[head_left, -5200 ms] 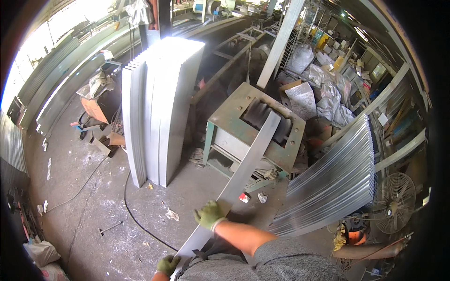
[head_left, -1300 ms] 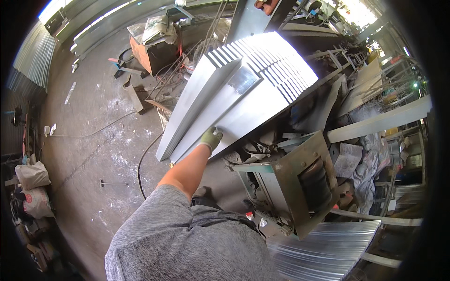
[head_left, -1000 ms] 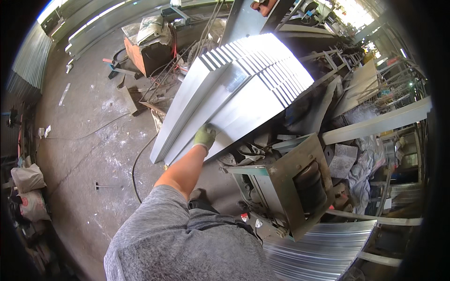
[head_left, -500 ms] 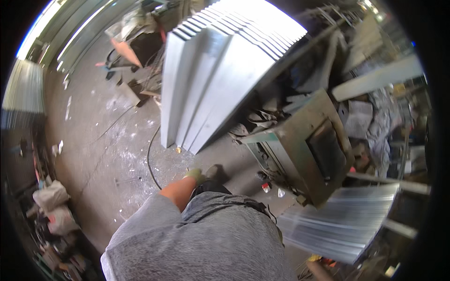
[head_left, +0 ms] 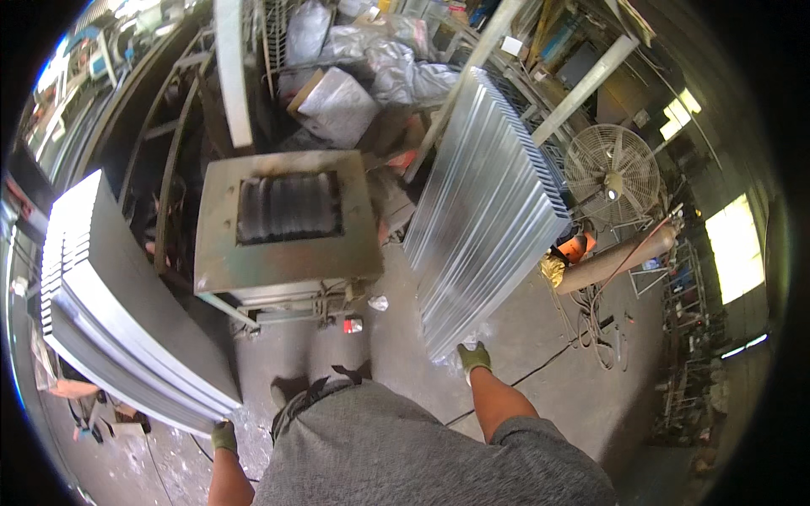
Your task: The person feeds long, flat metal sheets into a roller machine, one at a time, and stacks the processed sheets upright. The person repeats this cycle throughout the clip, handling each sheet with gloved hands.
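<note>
Both of my hands wear olive-green gloves. My left hand (head_left: pixel 224 435) is at the near lower corner of a stack of folded metal panels (head_left: pixel 126 325) standing on the left. Its fingers are too small and overlapped by the panel end to make out a grip. Out to the right, my right hand (head_left: pixel 475 357) reaches to the lower near corner of a stack of shiny ribbed metal sheets (head_left: pixel 481 228), which leans upright. The fingers of that hand look spread apart, close to the bottom edge; nothing shows in them.
Between the stacks stands a worn metal machine (head_left: pixel 287 274) with a dark roller in its top. A round caged fan (head_left: pixel 613 173), a brown gas cylinder (head_left: pixel 620 260) and coiled hoses (head_left: pixel 591 329) sit at the right. Plastic-wrapped bundles (head_left: pixel 337 105) lie behind the machine.
My view has swung right, bringing the machine and ribbed sheets toward the middle and the panel stack to the left. My right hand has come into view; my left hand is at the panel corner.
</note>
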The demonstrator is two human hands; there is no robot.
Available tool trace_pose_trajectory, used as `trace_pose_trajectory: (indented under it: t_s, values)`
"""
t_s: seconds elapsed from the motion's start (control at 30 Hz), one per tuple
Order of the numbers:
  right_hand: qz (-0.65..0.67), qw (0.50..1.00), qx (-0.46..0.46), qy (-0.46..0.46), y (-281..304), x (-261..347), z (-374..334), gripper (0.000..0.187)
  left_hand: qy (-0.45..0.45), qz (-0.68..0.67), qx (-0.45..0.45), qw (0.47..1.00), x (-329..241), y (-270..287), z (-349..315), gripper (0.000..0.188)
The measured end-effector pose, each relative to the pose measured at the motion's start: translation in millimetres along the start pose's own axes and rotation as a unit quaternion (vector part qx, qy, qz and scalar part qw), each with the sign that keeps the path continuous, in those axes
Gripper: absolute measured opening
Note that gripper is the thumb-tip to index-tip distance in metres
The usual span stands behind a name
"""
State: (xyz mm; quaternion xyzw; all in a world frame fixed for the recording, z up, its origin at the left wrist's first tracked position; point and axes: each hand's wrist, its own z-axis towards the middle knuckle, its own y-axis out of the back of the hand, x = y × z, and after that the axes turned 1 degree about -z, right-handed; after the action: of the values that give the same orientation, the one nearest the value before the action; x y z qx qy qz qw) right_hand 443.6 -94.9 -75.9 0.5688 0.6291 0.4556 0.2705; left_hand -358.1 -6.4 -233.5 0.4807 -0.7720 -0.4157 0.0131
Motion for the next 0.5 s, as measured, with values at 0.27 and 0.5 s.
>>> trace_pose_trajectory:
  t_s: [0.27, 0.5]
  values:
    - [0.118, 0.972, -0.193, 0.061, 69, 10, 140, 0.123, -0.146, 0.122, 0.002, 0.982, -53, -25, -81, 0.043]
    - [0.199, 0.921, -0.295, 0.16, 105, 66, 202, 0.13, -0.111, 0.055, -0.021, 0.992, -30, -8, -125, 0.047]
